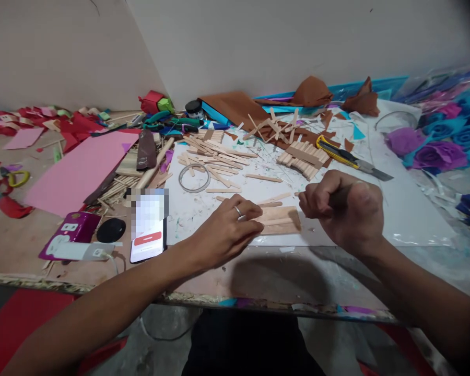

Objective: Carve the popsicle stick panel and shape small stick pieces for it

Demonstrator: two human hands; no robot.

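A: What lies nearest?
B: A bare strip of table (211,279), on the near side of the stick panel (280,220).
A: And the panel itself?
B: It lies flat on the white sheet (407,219), between the two hands.
A: How is the left hand (235,224)?
B: At the panel's left end. Its fingers are bent, with only a small gap between the tips, and they have hold of that end.
A: The right hand (344,214)?
B: Raised just right of the panel, fingers curled in almost to a fist. I can't tell whether anything is inside.
A: What else is near?
B: A phone (147,251), lit up, well to the panel's left.
A: Further off?
B: A thin ring (194,191) lies beyond the panel to the left, with loose sticks (219,154) heaped behind it. Beyond the panel to the right are a banded bundle of sticks (303,159) and a yellow cutter (352,159), blade out.
A: And furthest?
B: Brown paper (235,107) beyond the panel, and purple and blue flowers (438,155) far to its right.
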